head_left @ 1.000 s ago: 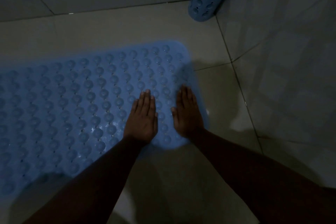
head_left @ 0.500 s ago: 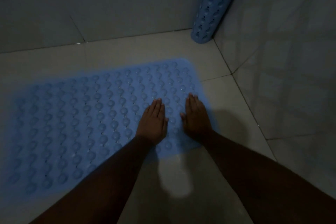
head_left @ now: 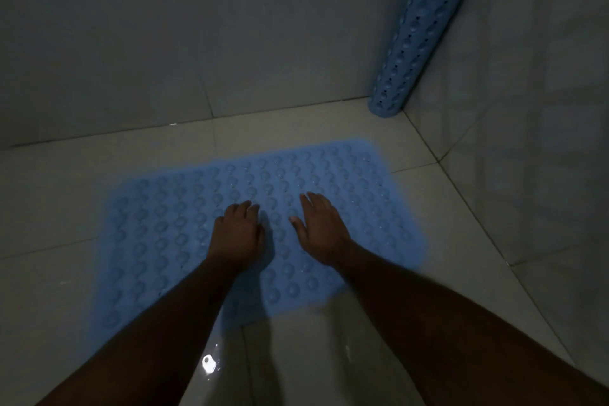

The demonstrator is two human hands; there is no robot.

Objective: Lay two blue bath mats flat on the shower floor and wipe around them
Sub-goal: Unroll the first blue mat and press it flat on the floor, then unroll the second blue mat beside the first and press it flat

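A blue bath mat [head_left: 171, 227] with rows of round bumps lies flat on the pale tiled shower floor [head_left: 296, 356]. My left hand [head_left: 238, 234] rests on the mat near its middle, fingers curled downward, holding nothing. My right hand [head_left: 321, 229] lies flat beside it with fingers spread, palm down on the mat. A second blue mat [head_left: 418, 39], rolled into a tube, stands tilted in the far right corner against the wall.
Grey tiled walls [head_left: 164, 43] close the space at the back and on the right [head_left: 543, 142]. A bright wet glint [head_left: 208, 363] shows on the floor tile near me. Bare floor surrounds the flat mat on all sides.
The view has pulled back and tilted up, showing the whole rolled mat. Both hands have slid left toward the mat's middle and moved apart; my left fingers have curled.
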